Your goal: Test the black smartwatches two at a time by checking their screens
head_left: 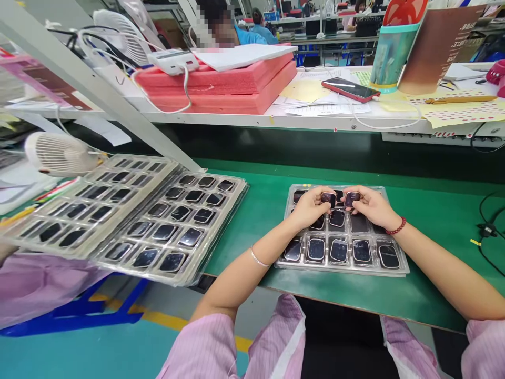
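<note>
My left hand (313,206) pinches a small dark rounded-square watch face (328,198) between thumb and fingers. A similar watch face (352,199) is gripped in my right hand (369,204), a short way to the right of the first. Both hands are above the back part of a clear plastic tray (342,267) lying on the green bench. Dark watch faces sit in the tray's pockets, among them one in the front row (339,250). My hands and the held pieces cover part of the back rows.
Two stacks of similar filled trays (232,195) stand at the left, beside a small fan (59,152). Above the bench runs a white shelf (307,122) with red foam blocks (236,95), a phone (350,89) and a green cup (394,58). A black cable (489,229) lies at the right.
</note>
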Motion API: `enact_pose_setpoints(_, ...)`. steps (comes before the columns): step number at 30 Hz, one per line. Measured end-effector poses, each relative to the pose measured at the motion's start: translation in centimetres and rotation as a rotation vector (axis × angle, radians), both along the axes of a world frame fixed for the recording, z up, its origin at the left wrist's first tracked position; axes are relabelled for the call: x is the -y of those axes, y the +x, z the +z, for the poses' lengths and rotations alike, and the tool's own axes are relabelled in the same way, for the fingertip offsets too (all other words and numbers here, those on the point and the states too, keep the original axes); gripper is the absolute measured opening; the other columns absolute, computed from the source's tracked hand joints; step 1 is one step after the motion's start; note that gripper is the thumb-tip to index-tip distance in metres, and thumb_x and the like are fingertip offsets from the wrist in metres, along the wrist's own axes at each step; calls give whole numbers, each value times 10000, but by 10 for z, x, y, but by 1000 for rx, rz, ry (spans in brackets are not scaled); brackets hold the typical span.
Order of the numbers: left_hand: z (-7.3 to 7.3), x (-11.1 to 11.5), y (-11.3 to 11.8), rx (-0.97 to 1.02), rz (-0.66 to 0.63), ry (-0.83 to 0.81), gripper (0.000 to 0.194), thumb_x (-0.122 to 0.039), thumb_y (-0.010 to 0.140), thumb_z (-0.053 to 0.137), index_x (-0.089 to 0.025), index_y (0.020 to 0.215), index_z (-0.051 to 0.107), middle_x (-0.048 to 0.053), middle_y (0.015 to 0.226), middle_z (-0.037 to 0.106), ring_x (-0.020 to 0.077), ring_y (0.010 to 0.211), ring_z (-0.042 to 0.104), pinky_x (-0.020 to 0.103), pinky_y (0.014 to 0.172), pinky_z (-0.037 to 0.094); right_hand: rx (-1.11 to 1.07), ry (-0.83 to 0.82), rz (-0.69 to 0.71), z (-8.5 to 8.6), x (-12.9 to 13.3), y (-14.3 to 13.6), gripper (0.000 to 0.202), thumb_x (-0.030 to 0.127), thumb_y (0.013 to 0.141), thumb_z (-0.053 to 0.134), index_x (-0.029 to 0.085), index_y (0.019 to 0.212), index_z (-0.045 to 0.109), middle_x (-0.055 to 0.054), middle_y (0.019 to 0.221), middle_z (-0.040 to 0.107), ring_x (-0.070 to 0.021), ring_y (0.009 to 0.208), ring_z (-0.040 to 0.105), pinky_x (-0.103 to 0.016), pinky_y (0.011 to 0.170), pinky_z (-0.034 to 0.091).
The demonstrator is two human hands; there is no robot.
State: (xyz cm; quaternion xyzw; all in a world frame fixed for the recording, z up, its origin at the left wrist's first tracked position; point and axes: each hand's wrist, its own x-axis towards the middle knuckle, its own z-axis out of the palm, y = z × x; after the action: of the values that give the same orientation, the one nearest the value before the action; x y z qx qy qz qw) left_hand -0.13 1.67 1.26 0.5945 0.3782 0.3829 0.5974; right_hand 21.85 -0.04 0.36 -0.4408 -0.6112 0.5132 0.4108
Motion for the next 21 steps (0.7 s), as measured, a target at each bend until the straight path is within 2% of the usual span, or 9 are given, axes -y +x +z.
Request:
enact_pose_setpoints(11, -3, -1, -2, -16, 19, 33, 369, -94, 704, 656, -147, 1068, 631, 52, 1014, 701, 125, 823, 662, 235, 748, 546, 36, 12, 3, -1, 3, -1, 427, 178, 751, 659, 203, 1177, 681, -100, 1089, 752, -189, 761, 720, -338, 658, 627)
enact_pose_setpoints(14, -6, -5, -2, 26, 8, -7, 456, -172, 759, 680, -168, 1213, 633, 78, 1107, 702, 157, 861, 697, 232, 696, 546, 32, 27, -10, 0, 2, 0, 491, 212, 765, 683, 221, 1255, 667, -110, 1161, 739, -217, 821, 737, -363, 684, 639)
enact_pose_setpoints(17, -6, -4, -1, 68, 0, -43, 542, -239, 836, 645, -194, 1373, 588, 110, 1215, 684, 199, 909, 722, 234, 643, 544, 3, 41, -24, 4, 5, 6, 560, 320, 810, 726, 267, 1360, 634, -116, 1235, 718, -266, 931, 745, -391, 711, 651)
enact_pose_setpoints(18, -5, -3, 0, 69, -4, -41, 546, -239, 855, 626, -197, 1397, 582, 117, 1238, 680, 203, 911, 724, 234, 636, 542, -2, 39, -35, 5, 7, 9, 552, 357, 830, 735, 294, 1370, 638, -114, 1207, 729, -272, 927, 749, -391, 710, 653)
enact_pose_setpoints(21, -1, 0, 2, 67, -83, -57, 579, -233, 890, 604, -211, 1465, 540, 128, 1233, 693, 206, 905, 724, 230, 622, 530, 59, 36, -3, 7, 7, 17, 451, 372, 898, 731, 355, 1346, 682, -138, 958, 765, -232, 738, 761, -311, 632, 621)
